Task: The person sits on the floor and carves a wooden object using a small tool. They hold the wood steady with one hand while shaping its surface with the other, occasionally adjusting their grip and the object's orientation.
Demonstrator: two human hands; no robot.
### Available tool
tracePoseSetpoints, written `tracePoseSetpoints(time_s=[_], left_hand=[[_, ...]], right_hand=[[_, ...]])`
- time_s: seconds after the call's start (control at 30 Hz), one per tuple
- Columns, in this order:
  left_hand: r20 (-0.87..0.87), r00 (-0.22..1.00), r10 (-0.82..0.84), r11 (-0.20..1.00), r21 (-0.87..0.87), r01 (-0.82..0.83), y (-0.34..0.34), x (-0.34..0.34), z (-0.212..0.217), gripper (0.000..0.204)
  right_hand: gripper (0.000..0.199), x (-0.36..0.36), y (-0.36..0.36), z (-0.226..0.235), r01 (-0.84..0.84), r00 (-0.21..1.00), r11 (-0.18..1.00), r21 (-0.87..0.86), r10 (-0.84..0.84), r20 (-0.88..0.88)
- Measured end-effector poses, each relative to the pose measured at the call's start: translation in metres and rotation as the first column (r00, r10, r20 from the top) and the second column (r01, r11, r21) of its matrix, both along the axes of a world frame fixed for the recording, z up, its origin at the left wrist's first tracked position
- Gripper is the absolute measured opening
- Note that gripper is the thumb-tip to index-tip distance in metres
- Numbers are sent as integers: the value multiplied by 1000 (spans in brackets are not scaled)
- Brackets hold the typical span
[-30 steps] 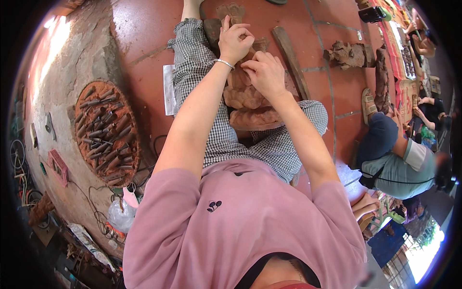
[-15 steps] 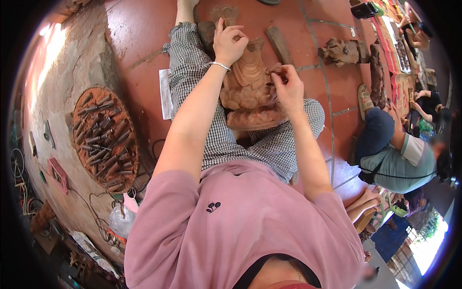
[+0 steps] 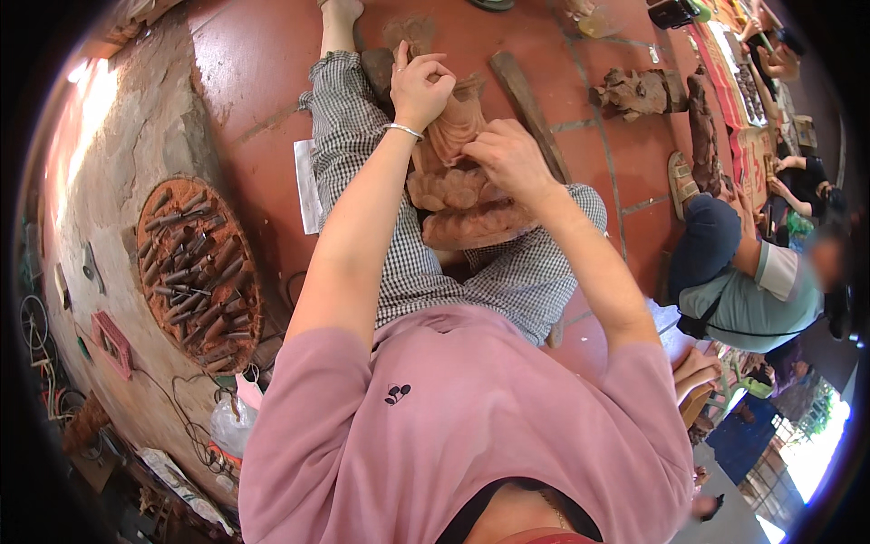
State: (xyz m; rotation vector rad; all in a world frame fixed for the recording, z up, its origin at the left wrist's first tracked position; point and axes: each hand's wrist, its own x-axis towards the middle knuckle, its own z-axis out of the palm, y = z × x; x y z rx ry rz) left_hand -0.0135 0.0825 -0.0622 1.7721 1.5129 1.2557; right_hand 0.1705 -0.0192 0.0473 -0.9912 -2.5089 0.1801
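Observation:
A reddish-brown wood carving [image 3: 453, 188] with draped folds and a rounded, petalled base lies between my checked trouser legs, its base toward me. Over its far part is my left hand [image 3: 420, 94], wearing a bracelet, with the fingers bent in toward the thumb. My right hand [image 3: 509, 156] lies against the folds just above the base, fingertips bunched together and turned down. Whatever either hand may pinch is too small or hidden to make out. A dark wooden bar [image 3: 528, 111] lies on the floor beyond my right hand.
On the left, a round tray [image 3: 256, 313] of reddish sawdust holds several carving tools, on a stone slab [image 3: 172, 100]. A rough wood piece [image 3: 639, 93] lies on the tiles to the right. Another person [image 3: 748, 281] sits close by on that side. White paper [image 3: 307, 186] lies by my left leg.
My right hand has moved left from the carving's right edge onto its folds, turning its fingers down. My left hand has shifted slightly, its fingers more bent.

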Motion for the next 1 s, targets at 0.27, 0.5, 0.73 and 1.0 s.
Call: tracePoseSetpoints(time_s=[0.27,0.5,0.73,1.0], left_hand=[[37,999,-21,1000,23,20,2,-4,-7,11],[18,1000,21,1000,-4,-21,0,3,4,11],[28,1000,-10,1000,20,9,2,-4,0,10],[7,999,-31,996,86,30,1,-5,-6,9]], right_hand=[[4,-8,-1,-6,-55,998,998,29,55,11],[7,12,4,-3,-15,1000,1000,-22,15,-11],[11,-16,6,-9,-156,985,987,-38,153,-74],[14,-8,2,-10,-131,980,988,-84,116,-162]])
